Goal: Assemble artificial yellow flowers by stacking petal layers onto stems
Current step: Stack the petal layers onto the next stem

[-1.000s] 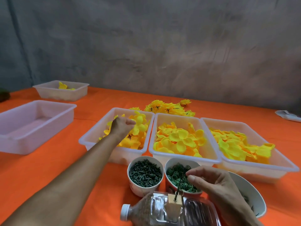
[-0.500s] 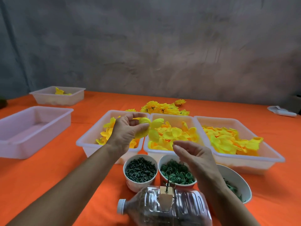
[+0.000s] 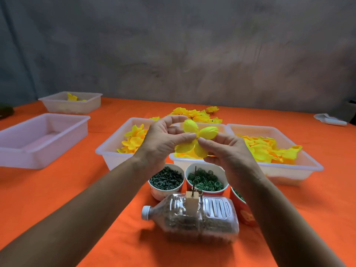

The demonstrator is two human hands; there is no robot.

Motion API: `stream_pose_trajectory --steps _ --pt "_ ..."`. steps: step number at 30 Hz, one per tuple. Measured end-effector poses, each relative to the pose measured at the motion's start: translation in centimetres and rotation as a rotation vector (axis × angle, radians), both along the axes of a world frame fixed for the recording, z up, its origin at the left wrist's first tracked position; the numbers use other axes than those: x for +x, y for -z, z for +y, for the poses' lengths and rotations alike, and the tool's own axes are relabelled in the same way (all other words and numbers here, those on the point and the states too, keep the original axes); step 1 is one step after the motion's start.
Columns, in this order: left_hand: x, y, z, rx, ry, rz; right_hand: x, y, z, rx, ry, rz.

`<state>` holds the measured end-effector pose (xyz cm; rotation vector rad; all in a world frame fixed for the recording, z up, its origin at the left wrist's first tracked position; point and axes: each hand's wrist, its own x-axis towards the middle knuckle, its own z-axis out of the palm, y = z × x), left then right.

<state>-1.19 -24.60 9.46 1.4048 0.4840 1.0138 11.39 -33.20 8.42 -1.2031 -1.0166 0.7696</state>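
Note:
A yellow petal layer [image 3: 196, 140] is held in the air above the trays, spread flat toward me. My left hand [image 3: 163, 139] pinches it from the left with thumb and fingers. My right hand [image 3: 223, 151] pinches its centre from the right. Below them a thin dark pin [image 3: 194, 178] stands upright in a wooden block [image 3: 191, 203] fixed on a clear plastic bottle [image 3: 192, 216] lying on its side. Three white trays hold yellow petals: left [image 3: 113, 149], middle [image 3: 185, 162], right [image 3: 300, 166]. Finished yellow flowers [image 3: 194, 115] lie behind the trays.
A cup of dark green stems [image 3: 166, 180] and a cup of green rings [image 3: 206, 181] stand just behind the bottle, with a third red cup [image 3: 240, 207] partly hidden by my right arm. Two more white tubs [image 3: 38, 139] [image 3: 73, 102] sit at the left on the orange tablecloth.
My left hand lifted a petal layer out of the left tray and brought it to the centre. My right hand rose from the bottle and took hold of the petal too.

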Motion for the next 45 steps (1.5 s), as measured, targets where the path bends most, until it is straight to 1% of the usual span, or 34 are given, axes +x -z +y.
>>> stream_pose_trajectory --steps 3,7,10,15,19,24,33,39,45 --pt "-0.3 -0.7 -0.8 -0.071 0.024 0.005 -0.1 -1.0 -0.7 0.028 -0.027 -0.011" --pt "-0.8 -1.9 -1.7 -0.041 0.03 0.044 -0.1 -2.3 -1.6 0.079 -0.074 -0.018" --pt "-1.3 -2.5 -2.2 -0.039 0.051 0.057 -0.1 -2.7 -2.2 0.079 -0.104 -0.011" --pt "-1.7 -2.0 -3.1 -0.169 0.146 0.085 -0.2 -2.1 -3.0 -0.062 -0.155 0.066" --pt "-1.8 -1.3 -3.1 -0.225 0.159 0.138 -0.4 -1.5 -3.1 -0.167 -0.169 0.141" --pt "-1.9 -0.5 -2.9 -0.256 0.142 0.214 -0.3 -0.8 -3.0 -0.237 -0.153 0.122" --pt "-1.8 0.6 -2.3 -0.318 0.126 0.235 -0.5 0.0 -2.4 -0.309 -0.12 0.139" --pt "-1.7 1.4 -2.2 -0.332 0.143 0.239 -0.4 0.6 -2.3 -0.349 -0.151 0.189" --pt "-1.5 2.2 -2.0 -0.357 0.14 0.242 -0.3 1.4 -1.9 -0.372 -0.165 0.199"
